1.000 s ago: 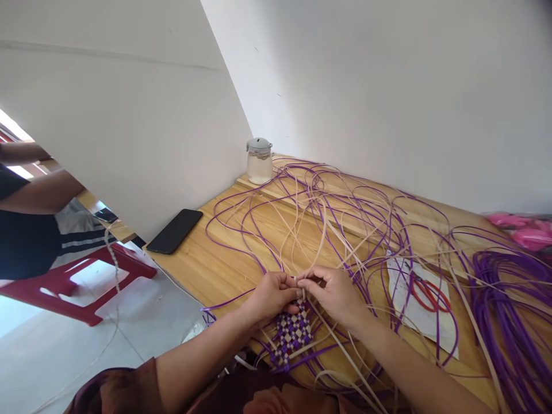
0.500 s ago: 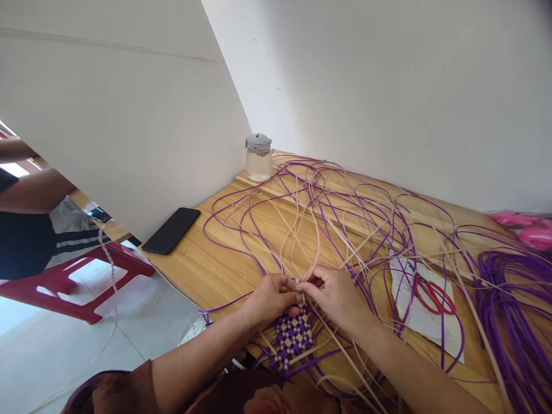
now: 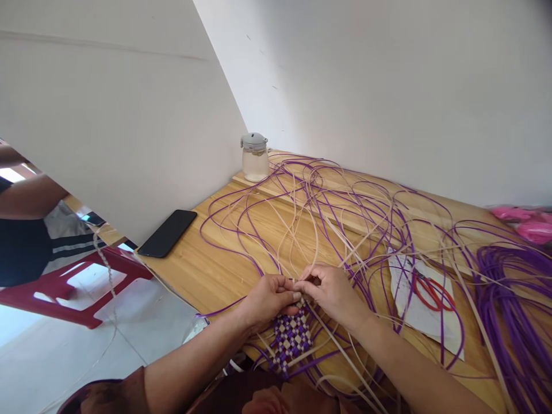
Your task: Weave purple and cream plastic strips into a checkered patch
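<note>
A small woven piece (image 3: 292, 339) in a purple and cream check lies at the table's front edge, with long loose strands running out from it. My left hand (image 3: 272, 300) is closed at its upper edge, thumb and fingers pinched on the weave. Close against it, my right hand (image 3: 328, 291) pinches a cream strand (image 3: 316, 241) between thumb and forefinger. The fingertips of both hands nearly meet, and the exact crossing of strands there is hidden.
Tangled purple and cream strands spread over the wooden table (image 3: 224, 259). Red-handled scissors (image 3: 433, 292) rest on white paper (image 3: 399, 282) at the right, beside a purple coil (image 3: 504, 305). A phone (image 3: 168, 233) and a lidded glass jar (image 3: 255, 161) stand leftward. Pink bundles (image 3: 532, 224) lie far right.
The view has shifted slightly. Both hands stay at the upper edge of the woven piece, with only small finger movement; the left thumb lies a little flatter.
</note>
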`<state>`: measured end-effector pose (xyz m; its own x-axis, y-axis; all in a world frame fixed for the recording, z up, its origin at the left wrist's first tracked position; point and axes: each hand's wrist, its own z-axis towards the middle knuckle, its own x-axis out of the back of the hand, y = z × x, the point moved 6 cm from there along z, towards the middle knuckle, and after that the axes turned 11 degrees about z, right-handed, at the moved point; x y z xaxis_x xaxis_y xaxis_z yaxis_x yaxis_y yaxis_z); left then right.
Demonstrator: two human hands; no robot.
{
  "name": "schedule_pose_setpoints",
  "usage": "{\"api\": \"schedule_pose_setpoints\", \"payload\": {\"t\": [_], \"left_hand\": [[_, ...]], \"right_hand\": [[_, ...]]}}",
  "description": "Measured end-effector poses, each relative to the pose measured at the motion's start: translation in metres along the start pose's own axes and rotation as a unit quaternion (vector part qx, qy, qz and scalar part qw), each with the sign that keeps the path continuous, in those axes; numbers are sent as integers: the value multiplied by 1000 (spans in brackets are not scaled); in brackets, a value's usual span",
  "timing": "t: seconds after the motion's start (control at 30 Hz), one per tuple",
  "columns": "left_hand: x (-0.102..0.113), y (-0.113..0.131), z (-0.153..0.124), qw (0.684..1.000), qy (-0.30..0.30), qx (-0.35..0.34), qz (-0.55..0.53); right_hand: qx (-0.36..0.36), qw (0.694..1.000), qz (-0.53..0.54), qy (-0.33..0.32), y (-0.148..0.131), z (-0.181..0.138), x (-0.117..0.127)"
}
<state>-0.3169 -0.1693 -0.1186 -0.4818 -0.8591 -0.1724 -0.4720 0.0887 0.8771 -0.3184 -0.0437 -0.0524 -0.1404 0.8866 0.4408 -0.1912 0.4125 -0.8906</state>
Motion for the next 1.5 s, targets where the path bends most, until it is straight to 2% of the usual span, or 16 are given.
{"api": "schedule_pose_setpoints", "payload": {"t": [0.1, 0.27, 0.33, 0.4, 0.47, 0.53, 0.67, 0.87, 1.2, 1.3, 1.5], "left_hand": [[-1, 0, 1, 1000, 14, -4, 21], [-1, -3, 1, 999, 25, -2, 44], [-1, -2, 1, 999, 24, -6, 47], [-1, -1, 0, 999, 23, -11, 44], [-1, 0, 0, 999, 22, -14, 39], [-2, 0, 0, 999, 16, -16, 34], [-3, -1, 0, 999, 9, -19, 34], [-3, 0, -1, 999, 11, -27, 38], [-2, -1, 1, 997, 12, -41, 60], [-1, 0, 1, 996, 15, -44, 72], [0, 0, 1, 995, 21, -46, 91]], "right_hand": [[-20, 1000, 19, -1, 5, 0, -1], [-162, 979, 123, -20, 24, -2, -6], [-191, 971, 139, -22, 24, -4, -5], [-157, 982, 102, -37, 15, -6, -3], [-78, 995, 20, -50, 2, -9, 0], [-14, 996, -68, -52, -7, -16, 3], [25, 987, -142, -77, -8, -28, 2], [21, 981, -163, -101, -4, -27, 2], [33, 991, -125, -33, -22, -34, 4], [53, 993, -102, -20, -26, -24, 4], [76, 992, -90, -46, -24, -5, -5]]}}
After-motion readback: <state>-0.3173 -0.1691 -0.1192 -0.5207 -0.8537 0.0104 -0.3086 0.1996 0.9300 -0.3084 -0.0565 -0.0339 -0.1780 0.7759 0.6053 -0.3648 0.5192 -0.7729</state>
